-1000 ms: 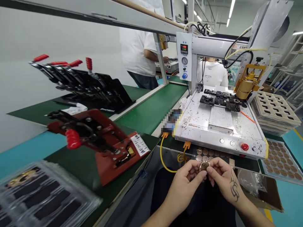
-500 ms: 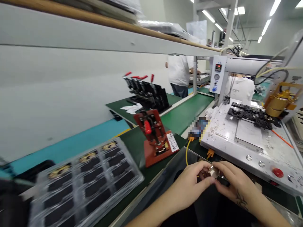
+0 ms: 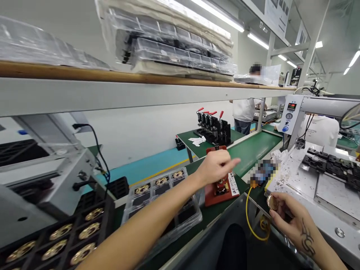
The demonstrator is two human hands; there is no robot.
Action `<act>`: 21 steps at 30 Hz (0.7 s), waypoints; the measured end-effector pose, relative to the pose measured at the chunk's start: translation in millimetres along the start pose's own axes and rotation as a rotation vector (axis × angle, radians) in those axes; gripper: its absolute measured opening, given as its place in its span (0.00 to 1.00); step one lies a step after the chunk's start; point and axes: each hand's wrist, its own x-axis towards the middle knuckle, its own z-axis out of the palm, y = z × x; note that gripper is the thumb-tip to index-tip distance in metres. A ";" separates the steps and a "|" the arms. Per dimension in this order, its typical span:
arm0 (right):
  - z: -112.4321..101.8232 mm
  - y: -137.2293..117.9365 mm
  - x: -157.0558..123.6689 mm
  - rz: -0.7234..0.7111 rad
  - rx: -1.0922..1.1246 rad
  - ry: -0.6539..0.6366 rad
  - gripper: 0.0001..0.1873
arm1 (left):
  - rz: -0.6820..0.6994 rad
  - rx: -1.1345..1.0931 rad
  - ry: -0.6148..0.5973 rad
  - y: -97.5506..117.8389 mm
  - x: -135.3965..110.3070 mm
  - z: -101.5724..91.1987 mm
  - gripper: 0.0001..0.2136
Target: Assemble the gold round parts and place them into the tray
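My left hand (image 3: 216, 167) is over the red clamp fixture (image 3: 209, 197), fingers curled and thumb stretched to the right. It covers the spot where the fixture's red handle stood, so what the fingers hold, if anything, is hidden. A white label with handwriting is on the fixture's right side. Lower right, my right hand (image 3: 289, 213) pinches a round gold-coloured metal part (image 3: 272, 202) by its edge, between thumb and fingers. This part is tilted up, in front of the metal machine bed (image 3: 298, 191).
Left of the fixture lies a clear plastic tray (image 3: 198, 215) with gold rings in its top row. A black tray (image 3: 107, 221) holds several gold rings. A yellow cable (image 3: 247, 210) hangs near my right hand. Black clamps (image 3: 213, 127) stand behind; a shelf (image 3: 168, 90) crosses above.
My left hand has let go of the round part and moved left onto the red fixture. My right hand now holds the part alone. The camera view has turned left and up.
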 end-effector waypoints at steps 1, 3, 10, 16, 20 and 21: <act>4.5 0.6 7.4 0.008 0.007 -0.005 0.17 | -0.054 -0.046 0.086 2.7 10.4 -5.1 0.25; 15.8 2.5 24.5 0.026 0.014 -0.014 0.17 | -0.166 -0.170 0.210 1.6 34.2 -21.5 0.22; 60.8 30.0 58.9 0.010 0.035 -0.103 0.16 | -0.494 0.080 0.174 -64.8 11.2 -73.1 0.17; 102.9 48.0 82.4 0.012 0.170 -0.241 0.11 | -0.702 -0.075 -0.330 -88.1 -92.6 -2.8 0.10; 132.7 54.6 106.9 0.008 0.173 -0.262 0.10 | -0.741 -0.104 -0.368 -93.1 -106.9 52.6 0.11; 138.0 56.7 110.1 0.009 0.175 -0.265 0.10 | -0.736 -0.104 -0.357 -94.7 -105.6 60.7 0.12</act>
